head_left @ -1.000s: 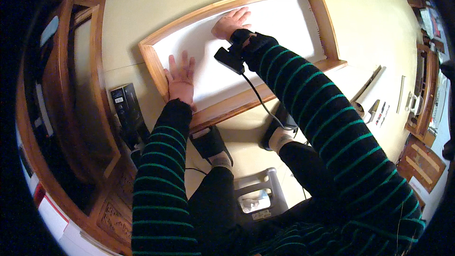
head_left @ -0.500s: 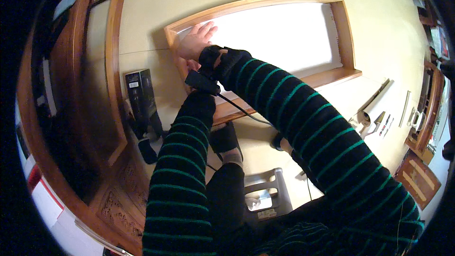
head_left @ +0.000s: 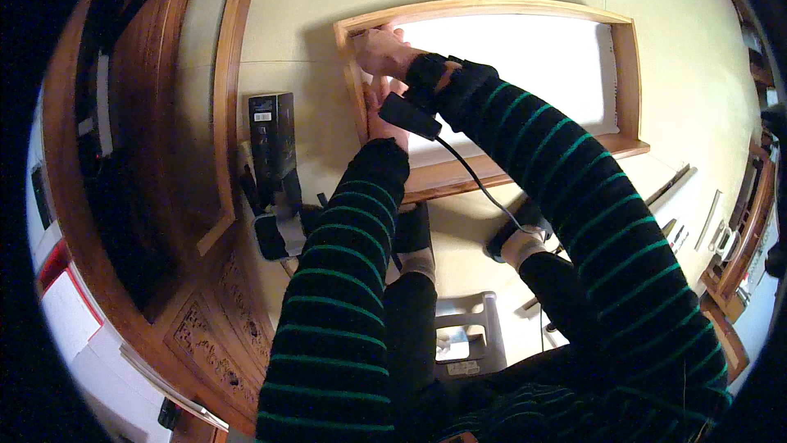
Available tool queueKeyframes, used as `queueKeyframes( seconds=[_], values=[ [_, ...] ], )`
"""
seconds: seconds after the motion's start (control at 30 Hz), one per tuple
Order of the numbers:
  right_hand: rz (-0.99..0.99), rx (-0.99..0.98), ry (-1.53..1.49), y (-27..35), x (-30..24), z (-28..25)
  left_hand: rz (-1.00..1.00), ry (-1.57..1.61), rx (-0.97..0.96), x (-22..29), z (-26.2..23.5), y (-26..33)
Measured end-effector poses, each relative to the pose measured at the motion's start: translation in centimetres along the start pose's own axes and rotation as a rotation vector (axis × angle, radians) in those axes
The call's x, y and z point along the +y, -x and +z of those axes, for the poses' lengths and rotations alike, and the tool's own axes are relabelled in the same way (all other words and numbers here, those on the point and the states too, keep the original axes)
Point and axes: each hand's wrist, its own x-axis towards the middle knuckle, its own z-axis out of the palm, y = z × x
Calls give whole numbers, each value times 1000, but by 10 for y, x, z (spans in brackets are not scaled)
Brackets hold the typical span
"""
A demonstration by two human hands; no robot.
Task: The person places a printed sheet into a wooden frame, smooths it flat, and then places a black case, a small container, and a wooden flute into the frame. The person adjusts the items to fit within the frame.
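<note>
A shallow wooden drawer [head_left: 492, 7] lies on the pale floor, with a white sheet [head_left: 516, 74] lining its bottom. My right hand [head_left: 385, 51] reaches across to the far left corner of it, fingers stretched over the sheet's edge by the left wall. Just nearer to me, my left hand [head_left: 384, 111] rests along the same left side, its fingers extended and partly covered. A black block-shaped device [head_left: 410, 118] with a cable hangs by my wrists and hides part of the left hand. I see nothing held in either hand.
A tall black box [head_left: 272, 136] stands left of the drawer, beside dark wooden furniture with carved panels [head_left: 217, 345]. Between my legs is a grey plastic stool [head_left: 492, 332]. At the right lie a roll of white paper [head_left: 676, 197] and a white-handled item [head_left: 723, 242].
The view has shifted, so the drawer sits farther right in the picture. My right hand has moved deeper into the far left corner; more of my left hand shows beside it.
</note>
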Motion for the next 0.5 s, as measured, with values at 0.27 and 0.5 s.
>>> queueKeyframes(
  seconds=[0.27,0.5],
  values=[
    [-147,148,-265,50,15,6,-219,2536,-76,4,1,3],
    [-230,372,283,-2,10,52,-595,2963,177,-6,-2,-4]
  ],
)
